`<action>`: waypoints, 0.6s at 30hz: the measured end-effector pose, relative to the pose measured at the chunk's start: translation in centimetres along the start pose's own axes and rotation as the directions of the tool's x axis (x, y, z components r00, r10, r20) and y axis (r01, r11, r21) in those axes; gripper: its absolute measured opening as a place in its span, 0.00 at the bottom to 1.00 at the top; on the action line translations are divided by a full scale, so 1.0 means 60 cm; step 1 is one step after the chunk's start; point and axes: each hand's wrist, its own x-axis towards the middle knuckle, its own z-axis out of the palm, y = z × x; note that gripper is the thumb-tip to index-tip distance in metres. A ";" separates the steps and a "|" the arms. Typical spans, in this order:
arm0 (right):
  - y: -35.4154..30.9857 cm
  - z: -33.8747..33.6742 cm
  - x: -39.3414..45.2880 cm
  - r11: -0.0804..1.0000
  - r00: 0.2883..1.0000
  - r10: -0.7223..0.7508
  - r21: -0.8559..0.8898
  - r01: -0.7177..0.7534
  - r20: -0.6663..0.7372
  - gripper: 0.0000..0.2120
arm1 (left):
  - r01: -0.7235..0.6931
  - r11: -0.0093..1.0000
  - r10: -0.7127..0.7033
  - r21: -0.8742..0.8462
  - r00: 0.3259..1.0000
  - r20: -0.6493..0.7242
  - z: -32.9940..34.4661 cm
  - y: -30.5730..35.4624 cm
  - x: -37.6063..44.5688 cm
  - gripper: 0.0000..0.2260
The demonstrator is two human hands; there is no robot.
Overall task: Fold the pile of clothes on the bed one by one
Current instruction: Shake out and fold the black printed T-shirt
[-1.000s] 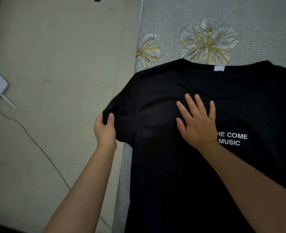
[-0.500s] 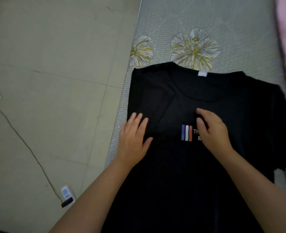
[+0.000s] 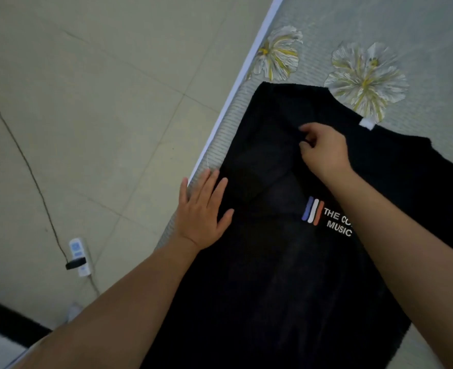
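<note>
My left hand (image 3: 202,211) now lies flat on the black shirt (image 3: 286,262) whose sleeve has just been folded in, while my right hand (image 3: 324,150) pinches its fabric.

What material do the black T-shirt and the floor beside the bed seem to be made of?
T-shirt: probably a soft knit, perhaps cotton; matte black, it lies limp and creases where the right hand pinches it. The fibre cannot be told.
Floor: likely ceramic or stone tile; pale beige, smooth, with straight joint lines and a faint sheen.

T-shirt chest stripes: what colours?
Blue, white and orange-red stripes on the black T-shirt, head view.
</note>
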 end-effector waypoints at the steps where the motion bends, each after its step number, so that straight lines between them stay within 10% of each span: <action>1: 0.005 -0.007 0.001 0.999 1.000 0.003 -0.053 -0.002 0.019 0.16 | -0.020 1.000 0.020 0.003 1.000 -0.016 0.001 -0.002 0.001 0.24; 13: -0.112 -0.020 0.116 0.993 0.976 -0.100 -0.037 0.109 0.194 0.27 | -0.074 0.997 0.070 -0.017 0.984 -0.161 0.013 -0.011 0.006 0.19; 18: -0.117 0.011 0.138 0.992 0.990 -0.126 -0.013 0.127 0.064 0.23 | -0.098 0.995 0.098 0.006 0.985 -0.145 0.019 -0.014 0.006 0.17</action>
